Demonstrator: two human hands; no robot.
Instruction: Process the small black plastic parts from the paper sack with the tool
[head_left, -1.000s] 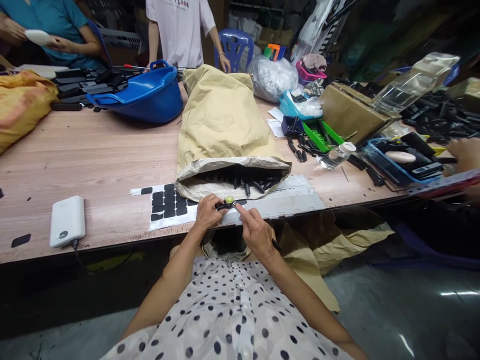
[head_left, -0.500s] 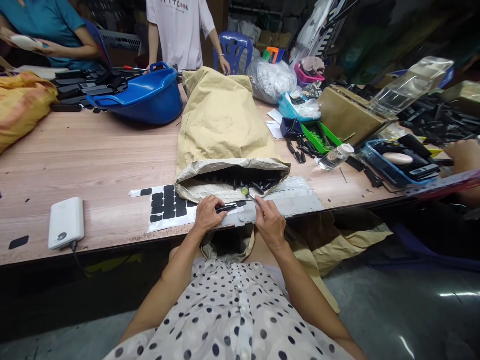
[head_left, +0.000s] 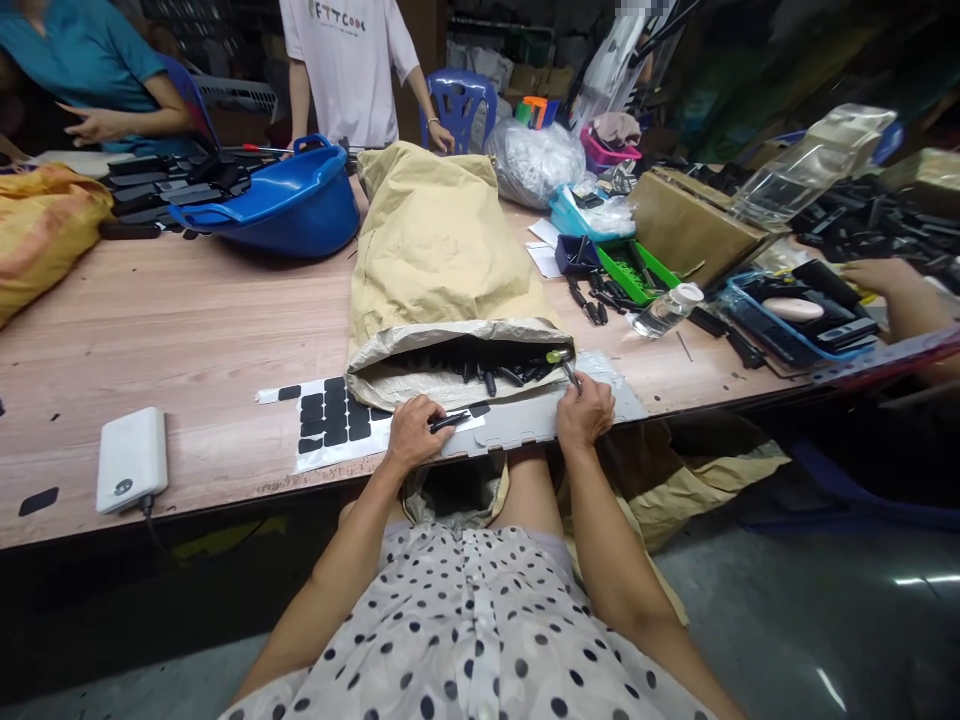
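Note:
My left hand (head_left: 412, 430) is closed at the table's front edge, its fingers pinching a slim black plastic part (head_left: 448, 421). Farther right, my right hand (head_left: 585, 412) grips a small mallet (head_left: 559, 357) with a yellow-green head, raised beside the right corner of the sack's mouth. The tan sack (head_left: 450, 250) lies on its side with the opening towards me, and several black parts (head_left: 491, 383) show inside. Under my hands lie a flat grey board (head_left: 525, 424) and a white sheet with black stickers (head_left: 336, 420).
A white power bank (head_left: 133, 460) with a cable lies at left. Behind it are a blue basin (head_left: 300, 205) and a yellow sack (head_left: 49, 230). At right stand a bottle (head_left: 666, 311), a green tray (head_left: 637, 270) and a blue basket (head_left: 795, 320). Other people are around the table.
My right hand has moved right with the mallet, away from the black part. My left hand stays nearly in place, the part tilted a little more.

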